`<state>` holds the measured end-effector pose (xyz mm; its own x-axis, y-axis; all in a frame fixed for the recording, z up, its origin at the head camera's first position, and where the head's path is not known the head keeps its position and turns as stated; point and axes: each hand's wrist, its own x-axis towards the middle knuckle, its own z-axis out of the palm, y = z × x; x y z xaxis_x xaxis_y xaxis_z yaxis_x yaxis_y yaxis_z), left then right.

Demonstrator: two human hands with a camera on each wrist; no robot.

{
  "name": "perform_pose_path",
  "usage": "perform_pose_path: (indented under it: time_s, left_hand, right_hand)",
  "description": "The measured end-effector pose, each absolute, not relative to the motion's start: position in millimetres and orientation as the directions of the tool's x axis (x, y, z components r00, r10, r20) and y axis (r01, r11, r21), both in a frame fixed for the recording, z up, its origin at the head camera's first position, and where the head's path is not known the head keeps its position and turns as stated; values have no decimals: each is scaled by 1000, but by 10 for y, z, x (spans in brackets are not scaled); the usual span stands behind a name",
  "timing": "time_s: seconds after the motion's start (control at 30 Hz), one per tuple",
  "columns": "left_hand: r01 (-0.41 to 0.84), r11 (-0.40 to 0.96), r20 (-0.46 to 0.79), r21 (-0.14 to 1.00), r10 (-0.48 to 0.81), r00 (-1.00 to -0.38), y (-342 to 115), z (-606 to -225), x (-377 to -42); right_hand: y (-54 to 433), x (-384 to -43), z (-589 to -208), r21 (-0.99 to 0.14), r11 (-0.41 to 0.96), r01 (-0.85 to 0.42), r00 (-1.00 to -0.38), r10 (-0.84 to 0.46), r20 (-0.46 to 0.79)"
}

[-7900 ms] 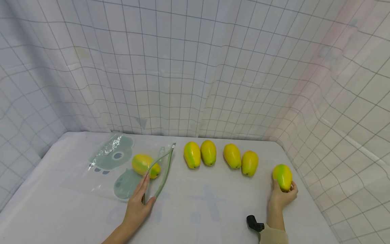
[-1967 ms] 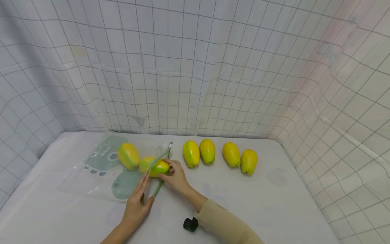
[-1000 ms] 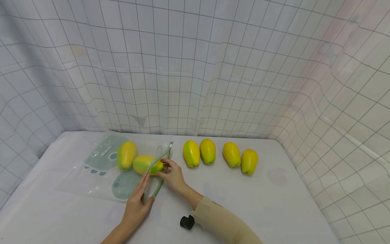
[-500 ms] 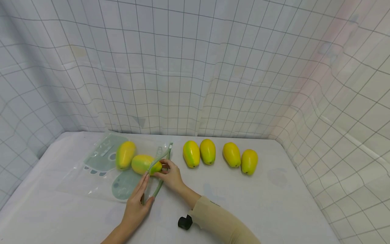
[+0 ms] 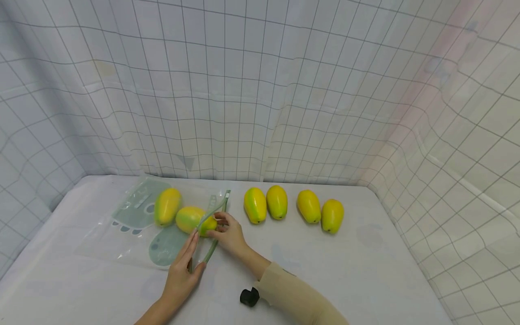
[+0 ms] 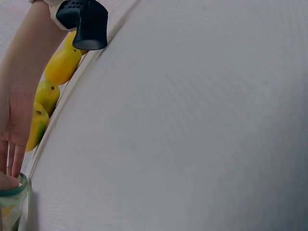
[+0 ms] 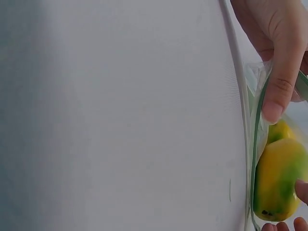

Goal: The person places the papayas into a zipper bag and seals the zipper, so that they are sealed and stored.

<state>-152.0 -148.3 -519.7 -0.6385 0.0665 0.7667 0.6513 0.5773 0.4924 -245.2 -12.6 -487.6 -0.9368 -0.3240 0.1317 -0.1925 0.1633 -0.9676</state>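
Note:
A clear zip bag (image 5: 162, 246) with a green seal and green cartoon prints lies on the left, mouth facing right. My left hand (image 5: 180, 275) keeps that mouth spread, its straight fingers at one seal edge and the thumb (image 7: 279, 98) over the other. With curled fingers, my right hand (image 5: 228, 234) holds the tip of a yellow-green oblong fruit (image 5: 190, 219), papaya-like in shape, partly inside the mouth. The right wrist view shows right fingertips (image 7: 301, 223) at the end of this fruit (image 7: 276, 178). Another such fruit (image 5: 167, 207) lies farther in the bag.
Several similar fruits, among them a striped one (image 5: 255, 205) and a rightmost one (image 5: 332, 216), stand in a row along the back of the white table (image 5: 333, 271). A checked curtain (image 5: 260, 113) rises behind. A black wrist camera (image 5: 249, 297) juts from the right sleeve.
The right hand has brought the fruit from the far right to the bag and pushed it leftward into the mouth; the first fruit has shifted left and turned. The left hand has stayed put.

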Motion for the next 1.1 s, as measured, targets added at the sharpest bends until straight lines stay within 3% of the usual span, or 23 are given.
perform_pose_path:
  time_s: [0.43,1.1]
  left_hand:
    - [650,580,768,492,62,-637,-1476,-5189,-1517]
    - [656,572,779,492,47,-625,-1470,-5205,-1526]
  right_hand:
    - [237,-2319,-4421,-974,82,-212,-942,-283,181]
    - [973,-2422,-4324,-932,99,-349,-936,3,351]
